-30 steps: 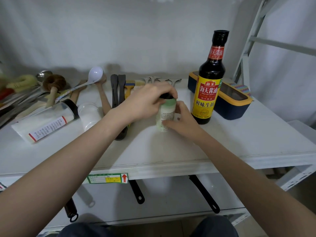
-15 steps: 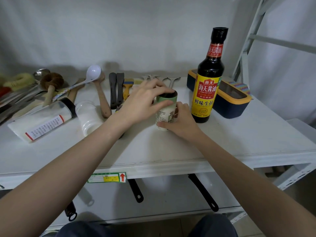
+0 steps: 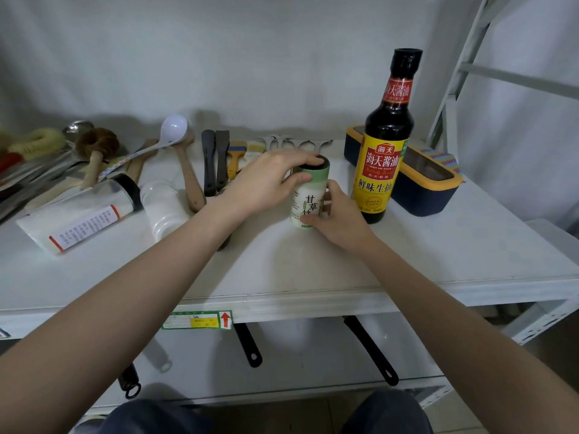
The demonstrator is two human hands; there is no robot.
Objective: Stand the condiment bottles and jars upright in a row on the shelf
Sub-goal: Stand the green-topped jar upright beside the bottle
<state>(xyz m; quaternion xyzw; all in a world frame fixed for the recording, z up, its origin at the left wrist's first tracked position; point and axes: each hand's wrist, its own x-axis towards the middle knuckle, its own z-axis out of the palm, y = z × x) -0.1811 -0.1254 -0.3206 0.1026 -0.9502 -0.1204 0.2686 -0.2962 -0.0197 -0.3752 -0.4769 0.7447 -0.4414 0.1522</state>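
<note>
My left hand (image 3: pixel 269 180) and right hand (image 3: pixel 336 214) both grasp the upright green-and-white jar (image 3: pixel 308 195), marked 甘草, just beside the soy sauce bottle (image 3: pixel 387 142) labelled 海天酱油 鲜味生抽. Two clear bottles (image 3: pixel 94 211) lie toppled on the shelf (image 3: pixel 438 255) to the left.

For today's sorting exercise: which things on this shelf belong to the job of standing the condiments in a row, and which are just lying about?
Belong to the job:
soy sauce bottle, upright
green jar, upright, held by left hand and right hand
black-capped bottle, on its side
white jar, on its side

Lying about:
white ladle
black spatulas
pastry brush
blue box
</note>
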